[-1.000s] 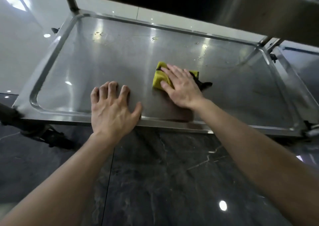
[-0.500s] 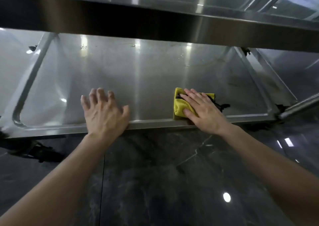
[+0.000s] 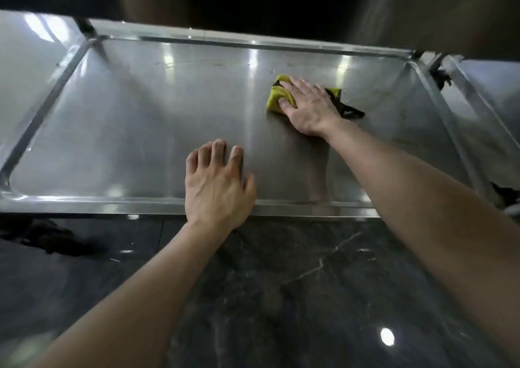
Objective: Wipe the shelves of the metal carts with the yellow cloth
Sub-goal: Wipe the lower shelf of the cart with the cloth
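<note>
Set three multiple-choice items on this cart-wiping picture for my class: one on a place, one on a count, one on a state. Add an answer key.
1. Where is the cloth?
A. In a bucket
B. Over the person's shoulder
C. On the shelf, under the right hand

2. How many hands touch the cloth?
A. One
B. Two
C. None

3. How is the left hand?
A. Gripping the cloth
B. Resting flat on the shelf, holding nothing
C. Clenched in a fist

Key:
1 C, the right hand presses it onto the shelf.
2 A, only the right hand lies on it.
3 B, the left hand lies open by the shelf's front edge, apart from the cloth.
</note>
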Action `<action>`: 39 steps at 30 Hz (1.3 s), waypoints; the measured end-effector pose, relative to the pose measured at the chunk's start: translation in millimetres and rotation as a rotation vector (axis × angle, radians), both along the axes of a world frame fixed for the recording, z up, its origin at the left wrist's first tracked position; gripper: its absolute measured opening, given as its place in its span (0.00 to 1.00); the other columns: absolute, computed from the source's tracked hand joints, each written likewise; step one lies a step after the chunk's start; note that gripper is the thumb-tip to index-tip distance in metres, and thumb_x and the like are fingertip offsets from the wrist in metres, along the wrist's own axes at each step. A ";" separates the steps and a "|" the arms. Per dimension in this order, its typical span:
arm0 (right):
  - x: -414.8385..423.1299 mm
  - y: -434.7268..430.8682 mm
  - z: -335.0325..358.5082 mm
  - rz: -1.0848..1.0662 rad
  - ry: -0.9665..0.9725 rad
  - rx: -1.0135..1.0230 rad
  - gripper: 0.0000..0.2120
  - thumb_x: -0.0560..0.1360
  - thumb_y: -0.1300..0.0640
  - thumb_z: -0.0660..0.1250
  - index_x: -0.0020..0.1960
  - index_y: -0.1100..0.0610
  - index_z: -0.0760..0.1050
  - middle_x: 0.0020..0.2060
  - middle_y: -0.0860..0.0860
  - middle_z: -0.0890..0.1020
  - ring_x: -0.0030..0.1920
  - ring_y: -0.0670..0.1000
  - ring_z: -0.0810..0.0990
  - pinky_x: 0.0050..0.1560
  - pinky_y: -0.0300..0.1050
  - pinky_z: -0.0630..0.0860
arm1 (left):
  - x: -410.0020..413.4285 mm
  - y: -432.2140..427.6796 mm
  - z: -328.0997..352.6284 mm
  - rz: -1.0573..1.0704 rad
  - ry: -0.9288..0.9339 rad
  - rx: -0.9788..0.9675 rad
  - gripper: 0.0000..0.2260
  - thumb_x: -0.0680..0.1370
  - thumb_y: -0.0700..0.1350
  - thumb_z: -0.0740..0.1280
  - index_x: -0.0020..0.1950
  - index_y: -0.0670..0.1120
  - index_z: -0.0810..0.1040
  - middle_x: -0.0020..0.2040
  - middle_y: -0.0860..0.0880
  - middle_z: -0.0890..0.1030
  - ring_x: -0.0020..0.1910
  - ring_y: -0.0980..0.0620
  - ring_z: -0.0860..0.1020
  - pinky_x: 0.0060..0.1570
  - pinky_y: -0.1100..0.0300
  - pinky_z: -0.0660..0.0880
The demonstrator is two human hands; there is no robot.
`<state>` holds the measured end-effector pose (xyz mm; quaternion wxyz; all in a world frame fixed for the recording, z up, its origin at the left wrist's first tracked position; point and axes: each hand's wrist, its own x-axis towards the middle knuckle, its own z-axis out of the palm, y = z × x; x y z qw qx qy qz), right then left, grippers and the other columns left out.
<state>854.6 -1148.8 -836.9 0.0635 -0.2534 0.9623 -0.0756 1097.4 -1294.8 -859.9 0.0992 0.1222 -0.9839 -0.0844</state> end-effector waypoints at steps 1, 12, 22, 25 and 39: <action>14.1 -1.0 -2.9 0.005 -0.007 -0.017 0.31 0.86 0.35 0.48 0.87 0.44 0.53 0.87 0.46 0.52 0.86 0.49 0.47 0.85 0.54 0.39 | 0.6 -0.9 -0.5 0.003 0.000 0.010 0.17 0.83 0.56 0.57 0.67 0.50 0.73 0.66 0.46 0.71 0.68 0.42 0.69 0.74 0.43 0.65; 84.8 29.1 -3.0 0.234 0.041 -0.046 0.32 0.84 0.35 0.49 0.86 0.43 0.57 0.86 0.45 0.55 0.86 0.49 0.51 0.85 0.53 0.44 | 3.0 1.9 -0.1 0.018 -0.035 0.016 0.18 0.84 0.57 0.57 0.70 0.51 0.72 0.69 0.46 0.71 0.71 0.41 0.68 0.76 0.42 0.64; 165.5 51.9 -19.5 0.223 0.096 -0.105 0.30 0.86 0.36 0.48 0.85 0.44 0.60 0.86 0.46 0.57 0.86 0.48 0.51 0.85 0.54 0.46 | 4.1 1.2 -1.5 0.016 0.006 -0.023 0.16 0.83 0.54 0.59 0.66 0.48 0.74 0.66 0.44 0.72 0.67 0.40 0.69 0.71 0.41 0.66; 208.5 96.8 -12.7 0.259 0.067 -0.089 0.28 0.88 0.37 0.48 0.86 0.43 0.58 0.86 0.43 0.55 0.86 0.44 0.47 0.85 0.51 0.45 | 3.7 1.3 -3.0 0.026 0.020 -0.021 0.15 0.82 0.53 0.61 0.66 0.48 0.75 0.65 0.44 0.71 0.66 0.39 0.69 0.71 0.42 0.66; 38.1 71.9 -8.7 -0.011 0.005 -0.070 0.31 0.85 0.35 0.51 0.85 0.44 0.58 0.86 0.46 0.55 0.86 0.49 0.51 0.85 0.55 0.43 | 1.6 2.5 -1.6 0.012 -0.053 -0.046 0.19 0.82 0.55 0.55 0.67 0.48 0.74 0.66 0.44 0.71 0.67 0.39 0.69 0.70 0.40 0.67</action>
